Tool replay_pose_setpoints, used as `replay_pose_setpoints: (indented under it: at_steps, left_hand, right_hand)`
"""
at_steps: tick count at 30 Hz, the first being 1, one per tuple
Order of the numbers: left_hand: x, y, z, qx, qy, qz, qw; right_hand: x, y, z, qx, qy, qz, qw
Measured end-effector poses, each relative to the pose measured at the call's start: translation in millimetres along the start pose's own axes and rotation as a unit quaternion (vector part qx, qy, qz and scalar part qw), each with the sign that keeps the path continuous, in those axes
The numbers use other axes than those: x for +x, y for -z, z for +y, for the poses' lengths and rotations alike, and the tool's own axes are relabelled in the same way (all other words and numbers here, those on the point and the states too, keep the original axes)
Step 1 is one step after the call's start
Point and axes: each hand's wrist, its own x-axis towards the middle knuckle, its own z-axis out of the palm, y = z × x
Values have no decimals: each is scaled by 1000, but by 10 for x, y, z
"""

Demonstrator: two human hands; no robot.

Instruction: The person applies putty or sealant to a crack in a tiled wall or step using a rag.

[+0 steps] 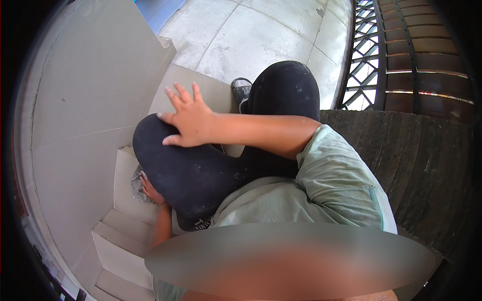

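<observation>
The grey crumpled wad (pixel 137 189) lies on the pale tiled step (pixel 135 211), against the nearer left hand (pixel 150 190), whose grip cannot be determined; the right hand (pixel 191 119), fingers spread wide, lies over the dark-trousered knee (pixel 149 131).

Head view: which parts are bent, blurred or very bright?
In the head view, the wall curves along its left edge; in the same view, a blurred oval covers the lower middle, the floor is very bright, and the right hand looks fairly sharp.
</observation>
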Motion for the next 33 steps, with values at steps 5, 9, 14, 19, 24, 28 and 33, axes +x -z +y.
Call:
replay_pose_setpoints:
  at_steps: [5, 9, 14, 19, 24, 28, 33]
  left_hand:
    - [81, -60, 55, -54, -14, 21, 998]
    - [33, -4, 59, -37, -11, 10, 999]
    - [-7, -87, -179, -4, 14, 18, 1000]
    - [157, 283, 221, 46, -12, -22, 999]
    - [-99, 86, -163, 11, -2, 4, 1000]
    - [-98, -159, -161, -31, -13, 12, 999]
    - [16, -48, 3, 47, -60, 9, 997]
  right_hand:
    - [212, 398, 245, 255, -2, -133, 958]
    - [168, 990, -119, 500, 240, -124, 823]
    - [-77, 1606, -365, 569, 427, -126, 692]
    - [-208, 1710, -479, 652, 479, 46, 586]
    - [-124, 1711, -625, 670, 540, 118, 495]
    - [-235, 1748, -538, 673, 520, 126, 512]
    - [-312, 1749, -466, 674, 495, 134, 532]
